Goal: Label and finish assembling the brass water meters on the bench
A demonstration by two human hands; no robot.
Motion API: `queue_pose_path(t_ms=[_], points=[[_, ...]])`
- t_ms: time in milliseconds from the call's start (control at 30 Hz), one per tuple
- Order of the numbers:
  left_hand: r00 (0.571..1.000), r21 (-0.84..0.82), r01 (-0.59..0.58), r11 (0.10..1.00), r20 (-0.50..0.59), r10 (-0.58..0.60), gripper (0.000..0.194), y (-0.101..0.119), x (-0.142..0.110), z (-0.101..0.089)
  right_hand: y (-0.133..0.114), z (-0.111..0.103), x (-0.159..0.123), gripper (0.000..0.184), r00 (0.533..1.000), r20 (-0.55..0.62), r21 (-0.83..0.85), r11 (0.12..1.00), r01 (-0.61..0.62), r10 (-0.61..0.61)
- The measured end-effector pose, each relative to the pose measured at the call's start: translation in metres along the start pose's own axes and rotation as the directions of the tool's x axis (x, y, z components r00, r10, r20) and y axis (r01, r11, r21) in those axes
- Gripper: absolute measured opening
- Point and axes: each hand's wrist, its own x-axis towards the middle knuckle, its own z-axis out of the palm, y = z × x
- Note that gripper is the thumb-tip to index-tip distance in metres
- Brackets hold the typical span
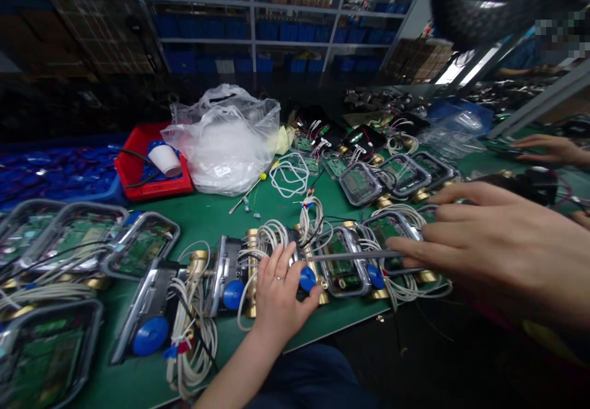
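Note:
My left hand is on a meter with a blue round cap, its thumb and fingers bent around the housing, which stands on edge. My right hand is closed on a tool with a long thin metal shaft, perhaps a screwdriver; the handle is hidden in the palm. The shaft points left, its tip near the meter under my left hand. It passes over a clear-lidded meter with a green circuit board. Coiled grey cables and brass pipe fittings lie around these.
More meters line the green table on both sides. Behind are a red bin with a white cup, a plastic bag and a yellow-ended screwdriver. At right, another person's hand reaches in.

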Motion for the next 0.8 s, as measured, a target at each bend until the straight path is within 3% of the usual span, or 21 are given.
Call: queue_pose_path(t_ms=[100,267,333,400,467,500,567,633,667,733,767,800], points=[[1.000,0.001,0.002,1.000,0.005,-0.002,0.029,-0.001,-0.001,0.000,-0.008,-0.003,-0.008,0.053,0.989,0.007,-0.180,0.973,0.146,-0.147],[0.998,-0.014,0.035,0.999,-0.051,-0.036,0.043,-0.001,-0.003,0.003,-0.011,0.005,-0.013,0.052,0.946,-0.015,-0.276,0.911,0.306,-0.322],[0.999,-0.002,0.029,1.000,-0.046,-0.029,0.046,-0.001,-0.003,0.004,-0.009,0.011,-0.017,0.053,0.925,-0.042,-0.206,0.909,0.363,-0.379],[1.000,0.021,0.010,1.000,-0.028,-0.009,0.047,-0.001,-0.003,0.004,-0.006,0.017,-0.020,0.056,0.921,-0.067,0.081,0.918,0.389,-0.385],[1.000,0.041,0.005,0.999,-0.020,-0.004,0.047,-0.001,-0.002,0.003,-0.007,0.018,-0.018,0.055,0.958,-0.039,0.384,0.881,0.276,-0.283],[1.000,0.045,0.009,0.999,-0.021,-0.008,0.046,-0.001,-0.002,0.003,-0.009,0.017,-0.015,0.052,0.973,-0.010,0.429,0.878,0.213,-0.231],[1.000,0.046,0.019,0.999,-0.019,-0.018,0.045,0.001,-0.001,0.003,-0.013,0.011,-0.003,0.046,0.977,0.020,0.286,0.938,0.196,-0.210],[1.000,0.046,0.028,0.999,-0.012,-0.027,0.044,0.002,-0.001,0.003,-0.014,0.004,0.013,0.041,0.964,0.025,0.087,0.961,0.262,-0.265],[1.000,0.047,0.030,0.998,-0.010,-0.030,0.044,0.002,-0.001,0.003,-0.012,0.002,0.020,0.040,0.967,0.048,0.068,0.966,0.248,-0.251],[1.000,0.048,0.030,0.998,-0.010,-0.029,0.043,0.003,-0.001,0.003,-0.004,0.005,0.029,0.035,0.985,0.161,0.189,0.982,0.025,-0.056],[0.999,0.049,0.030,0.998,-0.013,-0.030,0.043,0.002,-0.001,0.004,0.001,0.010,0.029,0.033,0.958,0.274,0.281,0.946,-0.162,0.083],[1.000,0.049,0.028,0.998,-0.013,-0.028,0.043,0.002,-0.001,0.004,0.006,0.016,0.027,0.033,0.897,0.392,0.355,0.866,-0.353,0.205]])
